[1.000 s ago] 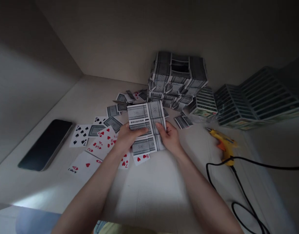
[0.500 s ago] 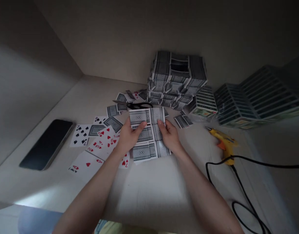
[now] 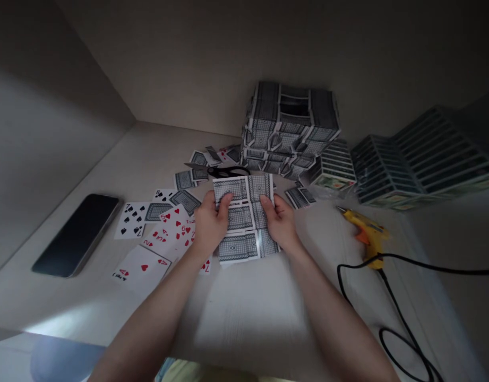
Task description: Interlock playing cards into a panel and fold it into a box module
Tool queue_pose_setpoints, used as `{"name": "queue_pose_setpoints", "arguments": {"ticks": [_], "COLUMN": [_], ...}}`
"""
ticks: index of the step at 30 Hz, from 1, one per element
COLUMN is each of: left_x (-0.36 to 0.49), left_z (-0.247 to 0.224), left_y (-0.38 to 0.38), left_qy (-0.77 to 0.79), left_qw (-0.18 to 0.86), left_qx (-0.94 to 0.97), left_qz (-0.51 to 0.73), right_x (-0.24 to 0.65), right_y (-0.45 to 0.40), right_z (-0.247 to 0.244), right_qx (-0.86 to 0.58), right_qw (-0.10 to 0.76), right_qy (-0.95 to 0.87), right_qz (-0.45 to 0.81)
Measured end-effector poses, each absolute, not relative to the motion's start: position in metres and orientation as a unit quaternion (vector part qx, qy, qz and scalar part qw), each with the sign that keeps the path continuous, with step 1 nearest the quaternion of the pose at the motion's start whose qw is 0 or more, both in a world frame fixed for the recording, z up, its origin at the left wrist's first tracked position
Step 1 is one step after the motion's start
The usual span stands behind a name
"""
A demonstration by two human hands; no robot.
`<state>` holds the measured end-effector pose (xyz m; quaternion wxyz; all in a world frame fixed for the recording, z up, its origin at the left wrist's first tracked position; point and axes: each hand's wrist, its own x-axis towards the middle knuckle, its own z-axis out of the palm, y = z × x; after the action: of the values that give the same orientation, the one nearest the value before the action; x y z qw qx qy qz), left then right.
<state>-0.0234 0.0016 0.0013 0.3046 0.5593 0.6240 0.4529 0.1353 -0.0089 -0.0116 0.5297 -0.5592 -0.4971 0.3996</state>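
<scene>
A flat panel of joined playing cards, patterned backs up, is held between both hands above the table. My left hand grips its left edge, thumb on top and fingers underneath. On the right edge, my right hand pinches it the same way. Just beyond the panel lie black-handled scissors, pointing left. Behind them stands a boxy structure built of cards, with an opening in its top. Loose face-up cards spread out to the left of my left hand.
A dark phone lies at the left. At the right is a yellow glue gun with a looping black cable. Boxes of card decks stand at the back right. Small card pieces lie beyond my right hand.
The panel has shifted slightly right. My left thumb has drawn back toward the left edge, and my right hand has moved a little to the right with the panel.
</scene>
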Motion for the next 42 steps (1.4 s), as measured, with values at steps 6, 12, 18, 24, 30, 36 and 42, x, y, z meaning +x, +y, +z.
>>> {"name": "queue_pose_setpoints", "arguments": {"ticks": [6, 12, 18, 24, 30, 36, 42], "left_x": [-0.026, -0.029, -0.027, -0.026, -0.026, -0.031, -0.031], "left_z": [0.002, 0.005, 0.005, 0.007, 0.006, 0.004, 0.008], "left_y": [0.008, 0.013, 0.013, 0.012, 0.011, 0.014, 0.013], "left_qy": [0.602, 0.569, 0.536, 0.539, 0.543, 0.554, 0.541], "left_qw": [0.315, 0.391, 0.429, 0.415, 0.405, 0.398, 0.422], "left_qx": [0.52, 0.485, 0.456, 0.459, 0.467, 0.481, 0.537], "left_qz": [0.519, 0.537, 0.566, 0.571, 0.569, 0.55, 0.49], "right_x": [0.131, 0.13, 0.131, 0.131, 0.131, 0.133, 0.136], "right_y": [-0.012, -0.013, -0.012, -0.012, -0.012, -0.012, -0.009], "right_z": [-0.012, -0.009, -0.01, -0.01, -0.007, -0.007, -0.006], "right_qx": [-0.544, -0.531, -0.53, -0.533, -0.538, -0.53, -0.496], "right_qw": [0.497, 0.466, 0.47, 0.479, 0.478, 0.471, 0.483], "right_qy": [-0.532, -0.551, -0.538, -0.519, -0.515, -0.523, -0.502], "right_qz": [0.417, 0.444, 0.456, 0.466, 0.466, 0.473, 0.519]}}
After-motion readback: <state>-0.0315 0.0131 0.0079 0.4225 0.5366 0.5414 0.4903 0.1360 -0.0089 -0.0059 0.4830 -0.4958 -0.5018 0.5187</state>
